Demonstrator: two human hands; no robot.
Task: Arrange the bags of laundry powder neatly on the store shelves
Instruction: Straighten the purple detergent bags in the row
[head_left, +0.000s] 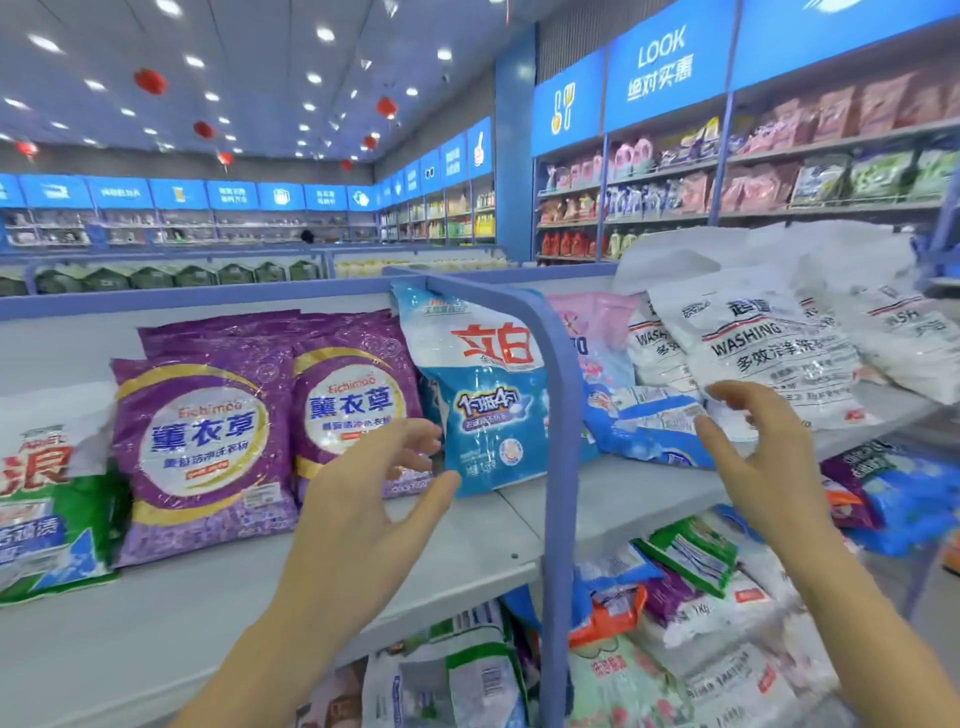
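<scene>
Two purple laundry powder bags (202, 441) lean upright on the grey top shelf (457, 545). A blue and white bag (483, 405) stands beside them against the blue divider post (563, 415). My left hand (363, 493) hovers open just in front of the blue bag and the right purple bag (353, 400), holding nothing. My right hand (763, 447) is open, with its fingertips at the lower edge of a white "WASHING" bag (763, 348) that lies tilted on a heap. A flat blue bag (644, 426) lies under that heap.
A green and white bag (47, 499) stands at the far left. A pink bag (592, 322) sits behind the post. The lower shelf holds a jumble of mixed bags (691, 613). Wall shelves with goods (753, 176) run behind, under blue signs.
</scene>
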